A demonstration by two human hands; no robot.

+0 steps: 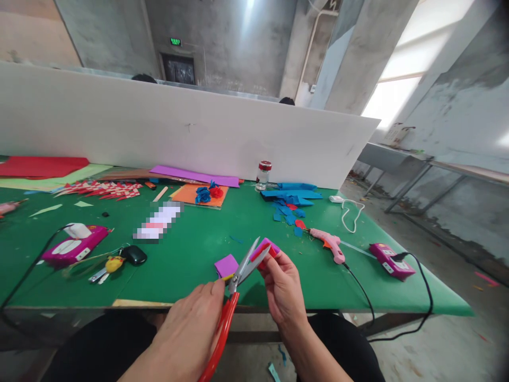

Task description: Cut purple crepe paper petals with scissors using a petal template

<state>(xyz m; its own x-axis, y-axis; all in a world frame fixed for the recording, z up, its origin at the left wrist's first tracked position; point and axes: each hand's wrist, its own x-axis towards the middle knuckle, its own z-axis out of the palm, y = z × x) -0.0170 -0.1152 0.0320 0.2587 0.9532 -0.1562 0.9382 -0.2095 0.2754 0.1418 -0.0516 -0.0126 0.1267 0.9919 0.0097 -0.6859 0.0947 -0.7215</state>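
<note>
Gripping red-handled scissors (234,297) low in the frame's centre, left hand (191,334) is closed round the handles; the long axis runs from lower left up to the right, silver blades parted, tips pointing upper right at a purple foam piece (265,248). Right hand (282,286) pinches that piece, small, purple with a red edge, held just right of centre between the blades. A second purple foam square (226,265) lies on the green table (199,239) just behind the blades. Pink glue gun (328,244) lies right of the hands. Green exit sign (175,41) at upper left, writing too small to read.
</note>
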